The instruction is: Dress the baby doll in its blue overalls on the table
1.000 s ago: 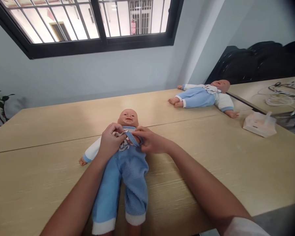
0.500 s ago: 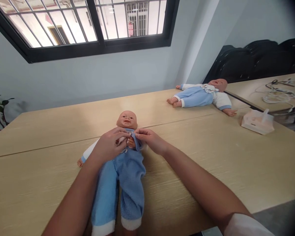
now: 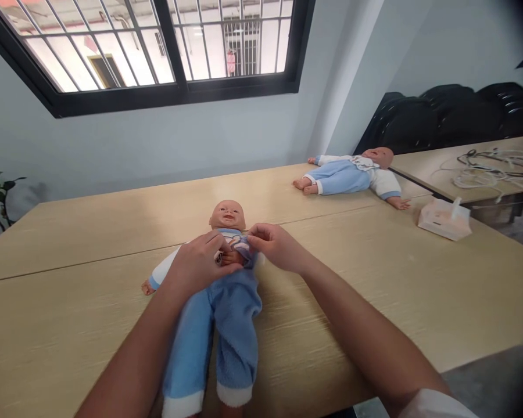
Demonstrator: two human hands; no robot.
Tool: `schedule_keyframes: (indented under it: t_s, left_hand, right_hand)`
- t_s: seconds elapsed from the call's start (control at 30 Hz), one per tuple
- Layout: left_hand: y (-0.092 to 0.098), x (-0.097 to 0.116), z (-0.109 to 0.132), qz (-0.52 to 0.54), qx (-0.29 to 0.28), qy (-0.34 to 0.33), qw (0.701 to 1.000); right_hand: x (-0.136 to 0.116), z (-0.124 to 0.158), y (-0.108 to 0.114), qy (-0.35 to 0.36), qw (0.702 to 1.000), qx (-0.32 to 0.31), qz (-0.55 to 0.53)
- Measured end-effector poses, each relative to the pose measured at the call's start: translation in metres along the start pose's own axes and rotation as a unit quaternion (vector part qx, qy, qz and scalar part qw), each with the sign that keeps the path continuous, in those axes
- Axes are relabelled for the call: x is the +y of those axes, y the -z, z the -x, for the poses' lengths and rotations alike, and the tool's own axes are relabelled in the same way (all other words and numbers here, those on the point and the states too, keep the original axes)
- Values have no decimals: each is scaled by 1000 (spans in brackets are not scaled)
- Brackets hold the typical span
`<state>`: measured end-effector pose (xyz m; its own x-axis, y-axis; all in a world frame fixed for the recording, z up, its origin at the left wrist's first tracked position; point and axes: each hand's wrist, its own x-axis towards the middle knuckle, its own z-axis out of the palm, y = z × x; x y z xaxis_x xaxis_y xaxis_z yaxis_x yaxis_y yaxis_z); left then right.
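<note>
Both trouser legs were on the near baby doll, face up on the bench. The left hand curled over its chest, grip unclear; the right hand pinched the top. One sleeve was on; the other side seemed unfinished. Beyond lay a dressed second doll.
</note>
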<state>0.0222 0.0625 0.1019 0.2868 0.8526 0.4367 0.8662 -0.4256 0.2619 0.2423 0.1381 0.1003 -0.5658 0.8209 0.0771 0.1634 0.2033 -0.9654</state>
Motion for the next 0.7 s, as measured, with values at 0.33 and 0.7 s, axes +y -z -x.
schedule_keyframes:
  t_s: [0.33, 0.7]
  left_hand:
    - [-5, 25, 6, 25, -14, 7, 1000]
    - [7, 17, 7, 66, -18, -53, 996]
  right_hand:
    - [43, -20, 25, -84, 982, -98, -135]
    - [66, -20, 47, -97, 964, -153, -196]
